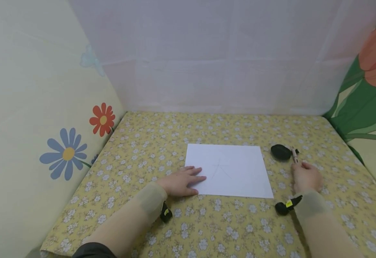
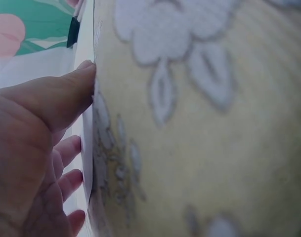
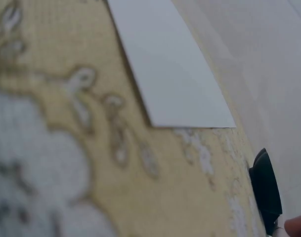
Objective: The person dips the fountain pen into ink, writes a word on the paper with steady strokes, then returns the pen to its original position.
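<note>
A sheet of white paper (image 1: 236, 175) lies on the cloth, with a few faint crossing lines drawn on it. My left hand (image 1: 183, 181) rests on its lower left part, fingers spread; the left wrist view shows the thumb (image 2: 71, 91) at the paper's edge. To the right of the sheet, my right hand (image 1: 306, 177) has curled fingers and pinches the near end of a slim light pen (image 1: 294, 155). Beside the pen's far end sits a black rounded object (image 1: 280, 152), also in the right wrist view (image 3: 266, 190); its kind is unclear. Only a fingertip (image 3: 297, 227) shows there.
A yellow flowered cloth (image 1: 155, 134) covers the table. Behind it hangs a pale curtain (image 1: 214, 64), and panels with printed flowers (image 1: 68, 154) stand at both sides. Each wrist bears a small black camera (image 1: 282, 209) on a strap.
</note>
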Available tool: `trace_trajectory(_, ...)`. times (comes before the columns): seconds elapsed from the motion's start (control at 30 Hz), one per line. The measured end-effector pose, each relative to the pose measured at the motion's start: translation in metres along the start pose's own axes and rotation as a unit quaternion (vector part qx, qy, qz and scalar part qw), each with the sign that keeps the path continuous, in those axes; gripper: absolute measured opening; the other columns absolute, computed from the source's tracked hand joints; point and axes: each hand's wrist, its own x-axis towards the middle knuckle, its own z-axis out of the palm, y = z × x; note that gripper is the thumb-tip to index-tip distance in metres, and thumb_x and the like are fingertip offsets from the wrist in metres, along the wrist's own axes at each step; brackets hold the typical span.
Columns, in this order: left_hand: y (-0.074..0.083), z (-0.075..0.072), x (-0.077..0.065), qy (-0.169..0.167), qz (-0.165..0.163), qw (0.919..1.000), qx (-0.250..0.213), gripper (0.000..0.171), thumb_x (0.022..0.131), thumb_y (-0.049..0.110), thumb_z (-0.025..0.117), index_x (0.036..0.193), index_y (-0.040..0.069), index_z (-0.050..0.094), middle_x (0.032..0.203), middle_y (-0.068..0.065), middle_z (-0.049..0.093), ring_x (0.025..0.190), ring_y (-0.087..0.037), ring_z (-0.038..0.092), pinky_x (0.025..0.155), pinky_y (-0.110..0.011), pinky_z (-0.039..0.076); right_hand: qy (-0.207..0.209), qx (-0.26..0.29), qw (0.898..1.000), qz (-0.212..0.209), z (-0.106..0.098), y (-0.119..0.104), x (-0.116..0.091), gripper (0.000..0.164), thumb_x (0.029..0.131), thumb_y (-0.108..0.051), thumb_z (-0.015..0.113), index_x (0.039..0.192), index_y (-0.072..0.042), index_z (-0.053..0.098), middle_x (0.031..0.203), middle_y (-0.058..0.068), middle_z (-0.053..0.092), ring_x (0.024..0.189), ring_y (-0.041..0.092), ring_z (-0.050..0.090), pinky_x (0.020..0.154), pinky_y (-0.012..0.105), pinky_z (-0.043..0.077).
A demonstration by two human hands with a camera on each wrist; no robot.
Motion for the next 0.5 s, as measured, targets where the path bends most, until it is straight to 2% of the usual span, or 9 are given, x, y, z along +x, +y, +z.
trace_trajectory(0.17,0.002,-0.003,-0.001,0.002,-0.004,0.9999,0.015,0.059,0.095,0.049,0.054,0.149,0.036,0.034,0.16,0.006,0.014,0.146,-0.028,0.012,0.115,-0.057,0.011,-0.004,-0.006,1.0,-0.001,-0.002,0.0,0.001,0.061,0.092,-0.036,0.059,0.148,-0.02,0.041,0.142,0.009,0.049,0.1,0.018,0.052,0.06,0.021,0.041)
trace_trajectory(0.33,0.004,-0.004,-0.001,0.005,-0.002,0.9998,0.018,0.059,0.095,0.049,0.055,0.149,0.035,0.035,0.16,0.004,0.016,0.145,-0.03,0.014,0.114,-0.058,0.012,-0.027,-0.019,0.999,-0.014,-0.009,-0.002,-0.001,0.065,0.093,-0.04,0.057,0.151,-0.02,0.034,0.143,0.009,0.044,0.099,0.018,0.049,0.065,0.028,0.044)
trace_trajectory(0.43,0.004,-0.004,0.0,0.006,-0.003,0.9998,0.021,0.059,0.094,0.049,0.055,0.149,0.036,0.035,0.16,0.004,0.016,0.145,-0.029,0.014,0.114,-0.058,0.013,-0.049,-0.025,0.998,-0.032,-0.014,-0.003,-0.004,0.067,0.094,-0.044,0.056,0.152,-0.021,0.031,0.149,0.008,0.036,0.115,0.024,0.046,0.081,0.039,0.047)
trace_trajectory(0.5,0.003,-0.004,0.0,0.005,-0.006,0.9997,0.021,0.059,0.094,0.049,0.055,0.148,0.036,0.035,0.16,0.005,0.016,0.145,-0.029,0.014,0.114,-0.058,0.012,-0.059,-0.032,0.996,-0.051,-0.016,-0.004,-0.007,0.068,0.094,-0.045,0.055,0.152,-0.021,0.029,0.152,0.008,0.032,0.126,0.028,0.04,0.09,0.044,0.044)
